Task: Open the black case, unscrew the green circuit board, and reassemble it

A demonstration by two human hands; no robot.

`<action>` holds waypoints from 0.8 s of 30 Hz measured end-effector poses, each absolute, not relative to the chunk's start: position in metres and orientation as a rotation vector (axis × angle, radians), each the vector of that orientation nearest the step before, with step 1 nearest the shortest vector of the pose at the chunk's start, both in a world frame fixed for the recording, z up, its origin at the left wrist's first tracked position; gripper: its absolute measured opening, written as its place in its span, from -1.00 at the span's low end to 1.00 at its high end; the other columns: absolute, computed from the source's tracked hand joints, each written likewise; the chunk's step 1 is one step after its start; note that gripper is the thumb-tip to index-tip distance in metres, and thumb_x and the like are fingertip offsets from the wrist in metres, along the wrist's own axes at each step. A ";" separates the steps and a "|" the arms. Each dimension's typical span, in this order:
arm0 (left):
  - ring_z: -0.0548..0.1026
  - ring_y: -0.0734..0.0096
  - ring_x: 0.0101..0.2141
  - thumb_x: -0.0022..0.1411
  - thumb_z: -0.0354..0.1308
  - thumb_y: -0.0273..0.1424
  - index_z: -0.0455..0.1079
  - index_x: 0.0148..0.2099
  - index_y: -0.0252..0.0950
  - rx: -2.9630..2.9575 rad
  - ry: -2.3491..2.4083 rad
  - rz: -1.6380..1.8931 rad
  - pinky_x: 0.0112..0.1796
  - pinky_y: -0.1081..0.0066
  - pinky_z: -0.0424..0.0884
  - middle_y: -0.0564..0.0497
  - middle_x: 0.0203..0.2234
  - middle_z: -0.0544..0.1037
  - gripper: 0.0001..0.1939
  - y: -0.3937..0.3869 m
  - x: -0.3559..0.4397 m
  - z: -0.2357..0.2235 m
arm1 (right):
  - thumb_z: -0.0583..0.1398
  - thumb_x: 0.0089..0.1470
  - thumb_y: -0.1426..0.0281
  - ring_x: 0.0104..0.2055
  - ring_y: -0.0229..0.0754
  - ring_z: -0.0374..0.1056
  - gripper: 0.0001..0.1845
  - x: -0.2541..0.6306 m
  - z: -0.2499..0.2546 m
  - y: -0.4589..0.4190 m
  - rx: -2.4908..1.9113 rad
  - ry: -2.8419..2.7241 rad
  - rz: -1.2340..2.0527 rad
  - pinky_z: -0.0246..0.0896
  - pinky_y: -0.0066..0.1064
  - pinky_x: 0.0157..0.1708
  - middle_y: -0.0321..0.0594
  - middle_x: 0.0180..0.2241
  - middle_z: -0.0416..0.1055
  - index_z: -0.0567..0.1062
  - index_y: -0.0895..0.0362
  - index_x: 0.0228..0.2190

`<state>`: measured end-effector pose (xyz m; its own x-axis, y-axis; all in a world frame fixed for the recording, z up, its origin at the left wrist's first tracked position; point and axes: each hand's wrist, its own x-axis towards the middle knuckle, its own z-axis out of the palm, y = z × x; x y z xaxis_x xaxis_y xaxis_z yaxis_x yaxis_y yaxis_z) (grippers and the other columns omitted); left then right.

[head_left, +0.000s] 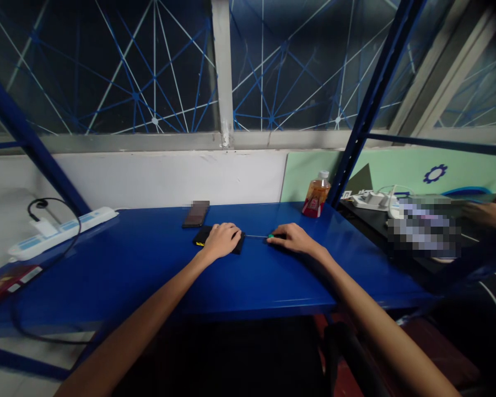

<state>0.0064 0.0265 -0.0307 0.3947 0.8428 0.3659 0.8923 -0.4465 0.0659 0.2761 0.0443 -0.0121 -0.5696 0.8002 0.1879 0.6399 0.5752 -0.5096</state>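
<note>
A flat black box-like object [238, 247] with a yellow patch at its left end lies on the blue table. My left hand [222, 240] is closed over its top, fingers curled at the far side, and hides most of it. To its right, my right hand [292, 239] grips the green handle of a screwdriver [256, 237]. The thin metal shaft lies level just above the tabletop, its tip at the right side of the black object. Whether the tip touches it or sits inside it, I cannot tell.
A dark phone [196, 214] lies behind my left hand. A drink bottle [316, 194] stands at the back right. On the left are a white power strip [64, 231] and a red package [10, 282]. Another person's hand [485, 213] shows at the neighbouring black table.
</note>
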 end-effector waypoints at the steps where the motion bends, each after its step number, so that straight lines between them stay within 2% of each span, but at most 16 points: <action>1: 0.46 0.18 -0.11 0.38 -0.17 -0.29 0.50 -0.13 -0.25 -2.501 -1.572 -0.530 -0.09 0.21 0.30 -0.08 -0.11 0.55 -0.60 0.027 0.007 -0.031 | 0.15 0.06 0.01 -0.48 -0.23 0.26 -0.56 0.275 -0.012 0.044 -1.154 -2.424 0.474 -0.04 -0.42 -0.48 -0.20 -0.49 0.45 0.57 0.12 -0.46; 6: 0.46 0.18 -0.11 0.37 -0.16 -0.29 0.50 -0.13 -0.25 -2.490 -1.590 -0.528 -0.09 0.20 0.30 -0.08 -0.11 0.55 -0.61 0.027 0.007 -0.032 | 0.07 0.09 -0.06 -0.57 -0.28 0.18 -0.45 0.271 -0.011 0.042 -1.203 -2.436 0.392 -0.12 -0.41 -0.54 -0.24 -0.59 0.40 0.57 0.12 -0.49; 9: 0.46 0.17 -0.11 0.38 -0.17 -0.28 0.50 -0.13 -0.25 -2.500 -1.582 -0.530 -0.09 0.18 0.31 -0.08 -0.11 0.55 -0.60 0.027 0.007 -0.031 | 0.04 0.06 -0.12 -0.62 -0.30 0.12 -0.37 0.275 -0.008 0.042 -1.275 -2.396 0.390 -0.15 -0.40 -0.58 -0.24 -0.66 0.33 0.54 0.13 -0.59; 12: 0.47 0.17 -0.11 0.38 -0.17 -0.28 0.50 -0.14 -0.25 -2.508 -1.576 -0.539 -0.09 0.18 0.31 -0.08 -0.11 0.55 -0.59 0.026 0.007 -0.030 | 0.07 0.04 -0.12 -0.64 -0.29 0.07 -0.37 0.283 -0.005 0.045 -1.351 -2.355 0.311 -0.17 -0.37 -0.59 -0.21 -0.70 0.29 0.53 0.14 -0.64; 24: 0.47 0.16 -0.10 0.38 -0.19 -0.26 0.51 -0.13 -0.25 -2.518 -1.584 -0.556 -0.09 0.16 0.31 -0.09 -0.10 0.55 -0.58 0.027 0.007 -0.031 | 0.12 0.04 -0.04 -0.58 -0.21 0.21 -0.47 0.287 -0.008 0.050 -1.434 -2.409 0.208 -0.14 -0.35 -0.57 -0.12 -0.62 0.41 0.60 0.11 -0.56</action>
<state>0.0066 0.0267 -0.0308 0.3867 0.8471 0.3647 0.8893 -0.4472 0.0959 0.2873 0.0497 -0.0075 -0.4393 0.8747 0.2047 0.8267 0.4828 -0.2890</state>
